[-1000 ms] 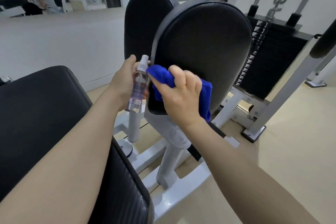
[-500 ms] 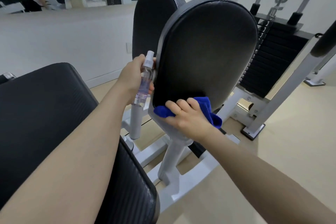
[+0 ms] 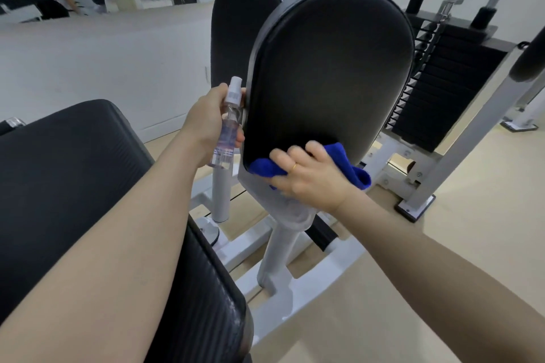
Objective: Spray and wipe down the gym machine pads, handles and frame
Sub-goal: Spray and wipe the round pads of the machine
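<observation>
Right hand (image 3: 309, 178) presses a blue cloth (image 3: 352, 168) on the black pad's (image 3: 330, 79) lower edge at centre frame, fingers (image 3: 295, 153) curled over it. Left hand (image 3: 206, 124) grips a clear bottle (image 3: 228, 127); its label is too blurred to read.

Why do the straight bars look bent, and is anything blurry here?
Head view: the wide-angle lens bows the frame post and stretches both forearms at the edges. The right hand on the blue cloth is slightly smeared by motion. The left hand and spray bottle look sharper. Soft sheen lies on the black pad.
</observation>
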The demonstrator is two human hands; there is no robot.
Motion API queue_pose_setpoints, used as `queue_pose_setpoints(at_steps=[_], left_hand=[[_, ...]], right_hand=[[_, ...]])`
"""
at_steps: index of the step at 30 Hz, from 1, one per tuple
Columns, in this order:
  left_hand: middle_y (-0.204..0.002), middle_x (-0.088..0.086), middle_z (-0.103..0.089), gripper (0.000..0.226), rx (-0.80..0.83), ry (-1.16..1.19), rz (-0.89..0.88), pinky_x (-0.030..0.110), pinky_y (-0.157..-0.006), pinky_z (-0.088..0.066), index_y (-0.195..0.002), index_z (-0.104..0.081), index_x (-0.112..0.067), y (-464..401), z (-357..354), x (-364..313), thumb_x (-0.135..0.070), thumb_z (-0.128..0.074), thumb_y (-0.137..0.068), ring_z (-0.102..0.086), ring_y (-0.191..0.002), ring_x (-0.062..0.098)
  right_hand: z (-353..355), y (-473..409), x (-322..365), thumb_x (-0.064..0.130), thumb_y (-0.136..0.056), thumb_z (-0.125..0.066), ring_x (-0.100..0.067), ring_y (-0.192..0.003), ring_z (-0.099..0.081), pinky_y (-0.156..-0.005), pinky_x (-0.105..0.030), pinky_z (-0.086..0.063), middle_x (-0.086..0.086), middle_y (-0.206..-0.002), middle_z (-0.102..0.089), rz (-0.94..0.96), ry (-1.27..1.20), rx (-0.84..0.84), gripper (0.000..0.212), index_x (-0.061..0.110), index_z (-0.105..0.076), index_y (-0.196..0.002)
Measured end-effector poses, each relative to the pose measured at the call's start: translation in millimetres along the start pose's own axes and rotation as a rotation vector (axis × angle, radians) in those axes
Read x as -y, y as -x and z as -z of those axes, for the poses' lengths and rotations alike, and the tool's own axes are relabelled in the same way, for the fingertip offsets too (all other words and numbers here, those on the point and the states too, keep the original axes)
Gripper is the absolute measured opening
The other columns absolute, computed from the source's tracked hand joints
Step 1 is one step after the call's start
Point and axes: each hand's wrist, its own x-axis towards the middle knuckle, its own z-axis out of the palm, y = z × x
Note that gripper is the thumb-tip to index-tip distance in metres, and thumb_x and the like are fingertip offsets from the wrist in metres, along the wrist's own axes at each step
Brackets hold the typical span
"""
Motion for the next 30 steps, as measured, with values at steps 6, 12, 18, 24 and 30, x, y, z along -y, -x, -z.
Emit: queue_pose_setpoints(at_steps=[6,12,18,24,30], left_hand=[[-0.075,0.004,-0.061,0.036,-0.004,-0.029,0.004,0.025,-0.05,-0.046,-0.082,-0.062,-0.025,4.1,3.9,1.8,-0.039,-0.032,-0.097,-0.052,-0.049,0.015],[-0.065,0.004,-0.058,0.05,-0.032,-0.102,0.009,0.028,-0.058,-0.048,-0.078,-0.058,-0.025,7.1,-7.2,-0.9,-0.062,-0.027,-0.092,-0.055,-0.056,0.016],[-0.066,0.003,-0.057,0.058,0.061,-0.074,0.012,0.025,-0.053,-0.047,-0.083,-0.061,-0.028,3.0,-3.7,2.5,-0.066,-0.017,-0.091,-0.053,-0.052,0.014],[-0.072,0.002,-0.053,0.022,0.139,-0.311,-0.19,0.025,-0.054,-0.047,-0.088,-0.051,-0.029,5.6,-1.2,3.1,-0.048,-0.055,-0.077,-0.053,-0.057,0.013],[-0.091,-0.002,-0.061,0.029,0.114,-0.42,-0.193,0.033,-0.068,-0.051,-0.106,-0.052,-0.031,0.5,-1.3,5.5,-0.033,-0.068,-0.082,-0.059,-0.075,0.017]], right_hand=[[0.7,-6.0,-33.5,0.02,-0.083,-0.069,-0.02,-0.087,-0.041,-0.078,-0.037,-0.033,-0.001,-0.108,-0.036,-0.6,0.029,-0.323,0.057,0.034,-0.039,-0.129],[0.2,25.6,-21.5,0.014,-0.089,-0.045,-0.02,-0.085,-0.042,-0.078,-0.037,-0.032,-0.002,-0.112,-0.039,-0.178,0.003,-0.079,0.043,0.032,-0.044,-0.128],[10.4,4.4,-47.5,0.018,-0.093,-0.049,-0.022,-0.089,-0.037,-0.082,-0.033,-0.028,-0.002,-0.111,-0.034,-0.764,-0.069,-0.272,0.035,0.026,-0.051,-0.127],[1.3,40.9,-25.1,0.013,-0.08,-0.053,-0.023,-0.084,-0.042,-0.075,-0.036,-0.033,-0.008,-0.109,-0.037,-0.393,-0.037,-0.065,0.052,0.024,-0.044,-0.13],[20.4,26.6,-77.5,0.011,-0.085,-0.049,-0.024,-0.092,-0.038,-0.08,-0.036,-0.029,-0.003,-0.111,-0.033,-0.806,-0.056,-0.263,0.048,0.03,-0.043,-0.128]])
